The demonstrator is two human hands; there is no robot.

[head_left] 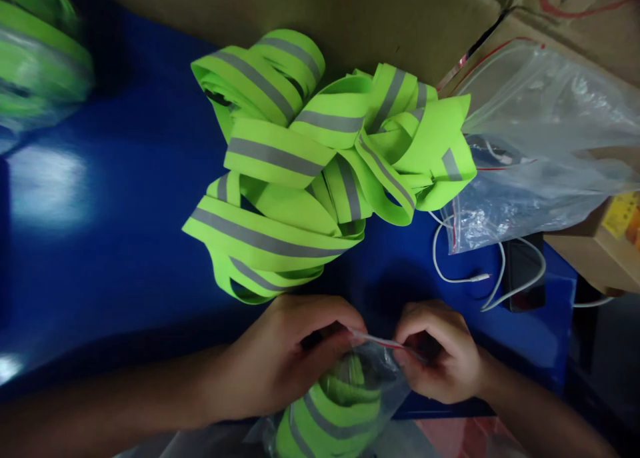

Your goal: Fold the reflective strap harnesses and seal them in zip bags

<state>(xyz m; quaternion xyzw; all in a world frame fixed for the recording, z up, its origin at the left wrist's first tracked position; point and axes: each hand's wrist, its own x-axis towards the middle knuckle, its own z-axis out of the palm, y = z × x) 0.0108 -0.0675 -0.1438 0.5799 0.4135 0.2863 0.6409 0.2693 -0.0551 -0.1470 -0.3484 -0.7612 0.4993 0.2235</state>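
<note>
Already one folded neon-green reflective band (335,411) sits inside the clear plastic zip bag (387,378) at 6 o'clock, by the near edge of the blue desk (100,265). The left hand (280,358) and right hand (440,355) pinch its red-lined mouth, fingers closed tight on it, so sealing seems under way. The heap of loose neon-green reflective bands (320,171) at 12 o'clock looks unbagged, with spare clear bags (540,145) at 2 o'clock.

surface: blue table (100,245) | on it: reflective strap pile (300,171); clear plastic bag (540,145); white cable (465,279)
</note>
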